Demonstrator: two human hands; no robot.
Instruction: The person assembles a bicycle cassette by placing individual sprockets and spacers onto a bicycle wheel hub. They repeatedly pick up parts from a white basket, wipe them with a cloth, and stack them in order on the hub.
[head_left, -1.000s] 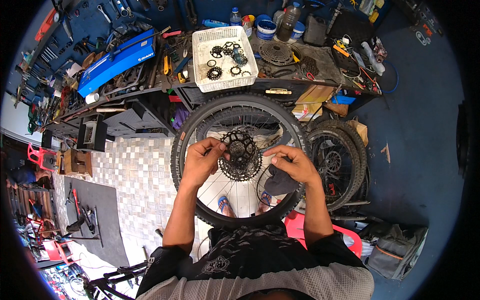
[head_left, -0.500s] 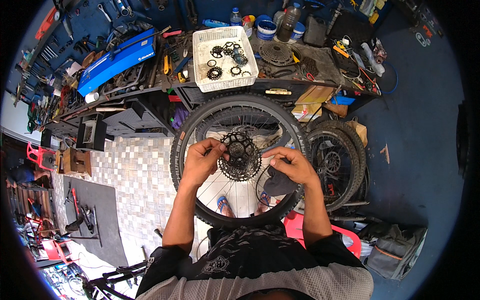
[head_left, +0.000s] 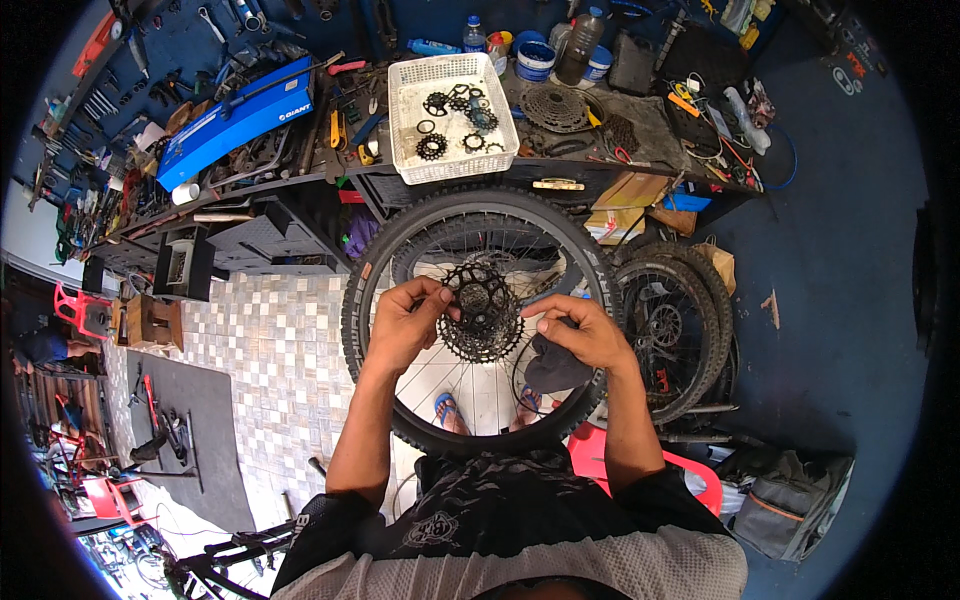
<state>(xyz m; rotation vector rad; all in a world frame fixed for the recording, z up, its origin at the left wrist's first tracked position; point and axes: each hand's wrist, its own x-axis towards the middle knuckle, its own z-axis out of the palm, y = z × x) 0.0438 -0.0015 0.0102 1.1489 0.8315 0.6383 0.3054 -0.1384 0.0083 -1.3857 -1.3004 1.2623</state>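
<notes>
A bicycle wheel with a knobbly black tyre (head_left: pixel 360 280) lies in front of me, and a black cassette (head_left: pixel 482 346) sits at its hub. My left hand (head_left: pixel 408 315) pinches the rim of a black toothed sprocket (head_left: pixel 478 278) between thumb and fingers at the cassette's upper left. The sprocket overlaps the cassette; whether it is seated there I cannot tell. To the right, my right hand (head_left: pixel 588 334) keeps a dark grey rag (head_left: pixel 556 366) under its curled fingers. Its index finger points toward the cassette's right edge, close to the teeth.
A white plastic basket (head_left: pixel 402 160) with several loose sprockets and rings stands on the cluttered workbench (head_left: pixel 650 135). Beside it lies another large cassette (head_left: pixel 556 108). More wheels (head_left: pixel 665 330) lean at the right. A red chair (head_left: pixel 700 478) is near my right elbow.
My hands, the sprocket and the wheel hold nearly the same position. The right hand's fingers have shifted very slightly; the whole view has moved a little.
</notes>
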